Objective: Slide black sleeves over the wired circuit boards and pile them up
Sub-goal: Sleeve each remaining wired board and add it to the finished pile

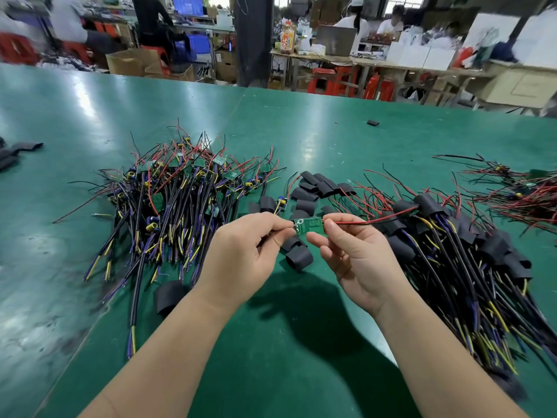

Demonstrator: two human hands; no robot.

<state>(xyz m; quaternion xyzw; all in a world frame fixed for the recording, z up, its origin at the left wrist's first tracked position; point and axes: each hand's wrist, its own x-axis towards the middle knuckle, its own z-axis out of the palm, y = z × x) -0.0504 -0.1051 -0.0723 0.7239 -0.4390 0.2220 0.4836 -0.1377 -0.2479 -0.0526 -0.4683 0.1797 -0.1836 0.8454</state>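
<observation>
Both hands are raised over the green worktop (301, 351), close together, each clamped on one end of a small green board (310, 225). The left hand (241, 254) pinches the board's left end between thumb and forefinger, with the other fingers curled under. The right hand (352, 260) pinches the right end, where a red wire (361, 222) and a black one run off to the right. The board is not yet sleeved. A black sleeve (300, 257) lies on the worktop just below it, between the two hands, and a loose cluster of sleeves (319, 188) lies just behind the hands. To the left sits the left pile (180, 200): uncovered green boards tangled with black, purple, yellow and red wires. To the right sits the right pile (452, 251), where the boards are wrapped in black sleeves and their cables fan toward the near edge. One more sleeve lies beside the left forearm, a few lie at the worktop's left edge, and a lone one lies well apart at the far side. A red-and-black wire tangle (527, 197) lies at the far right. Beyond the worktop, people sit at other benches, blurred.
</observation>
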